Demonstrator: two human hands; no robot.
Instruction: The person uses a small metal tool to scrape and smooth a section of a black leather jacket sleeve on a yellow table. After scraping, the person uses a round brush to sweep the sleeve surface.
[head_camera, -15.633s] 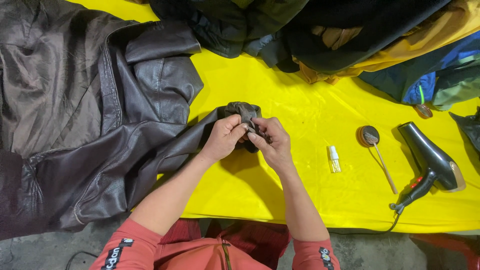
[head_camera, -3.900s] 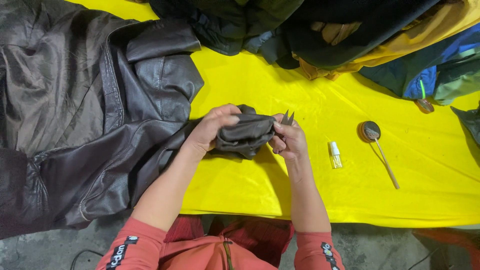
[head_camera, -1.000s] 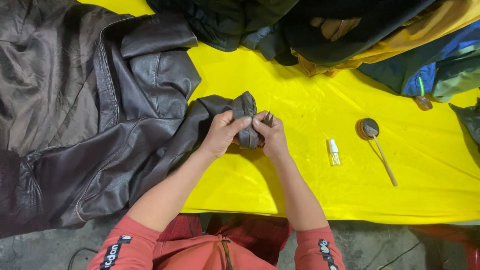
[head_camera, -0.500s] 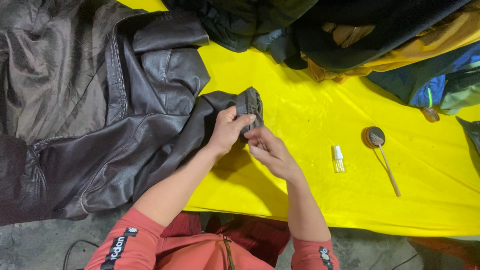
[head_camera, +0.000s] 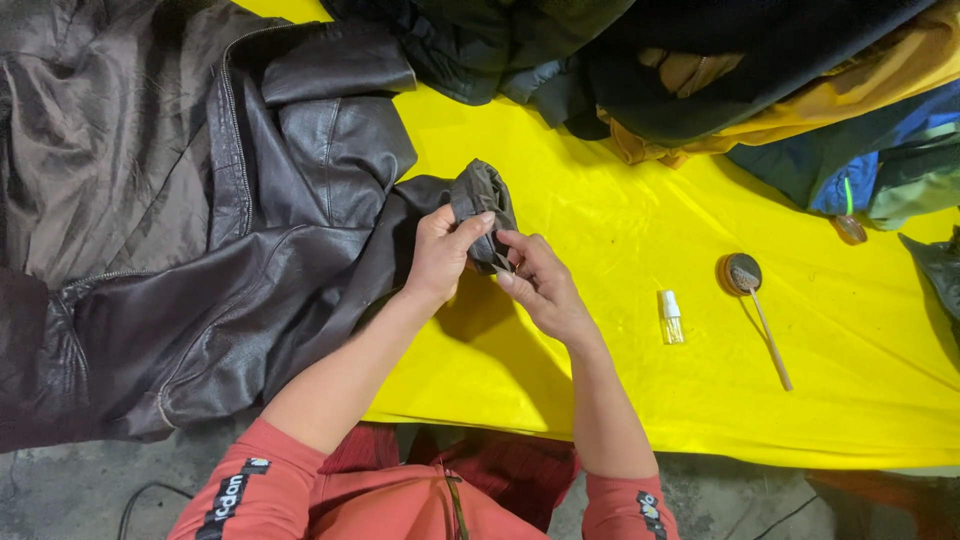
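- Here, my left hand has its fingers clenched on the cuff of the dark leather jacket, lifted just over the yellow tabletop.
- My right hand pinches the cuff's lower edge.
- A small spray bottle and round brush lie nearby, right.

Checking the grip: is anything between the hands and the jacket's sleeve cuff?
Nothing visible. The left hand grips the sleeve cuff directly; the right hand touches its lower edge. The small spray bottle lies apart.
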